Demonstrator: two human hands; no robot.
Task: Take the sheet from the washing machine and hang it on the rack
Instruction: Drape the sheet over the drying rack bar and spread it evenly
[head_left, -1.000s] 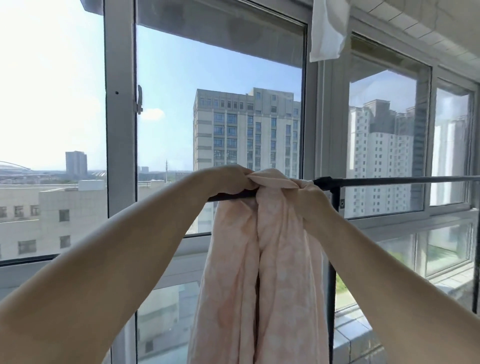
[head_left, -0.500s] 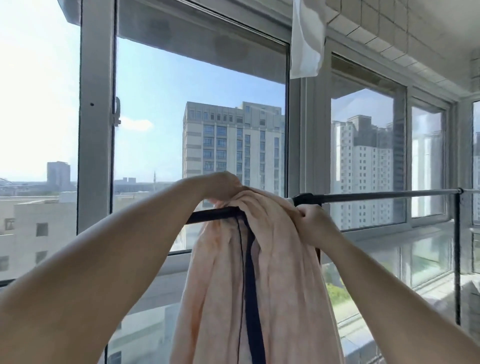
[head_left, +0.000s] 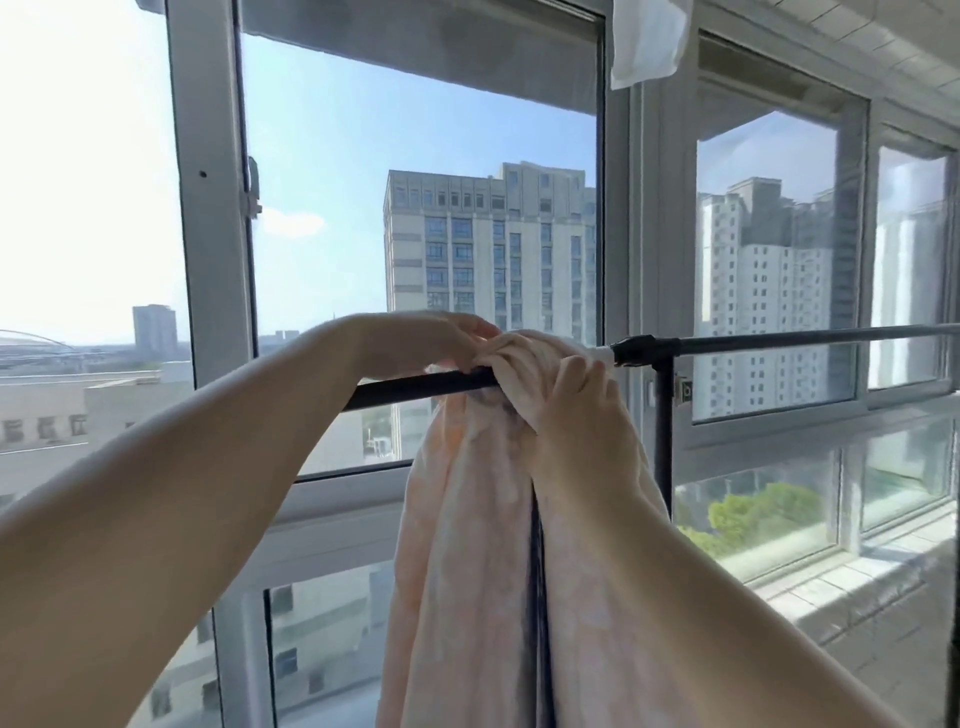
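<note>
A pale pink patterned sheet (head_left: 467, 545) hangs bunched over the black top bar of the drying rack (head_left: 415, 387) and drops out of view below. At the fold on top of the bar, my left hand (head_left: 421, 345) grips the sheet from the left. My right hand (head_left: 576, 410) holds the bunched cloth from the right, fingers curled into it just below the bar. A dark strip shows between the two hanging halves of the sheet.
The rack's bar continues right (head_left: 805, 338) past a black joint and upright post (head_left: 662, 426). Tall windows with grey frames (head_left: 208, 208) stand right behind the rack. A white cloth (head_left: 649, 41) hangs from above. A tiled sill (head_left: 831, 587) lies at the lower right.
My right hand has slid lower on the cloth, below the bar, and the sheet's two halves have drawn closer together. The head view has shifted slightly.
</note>
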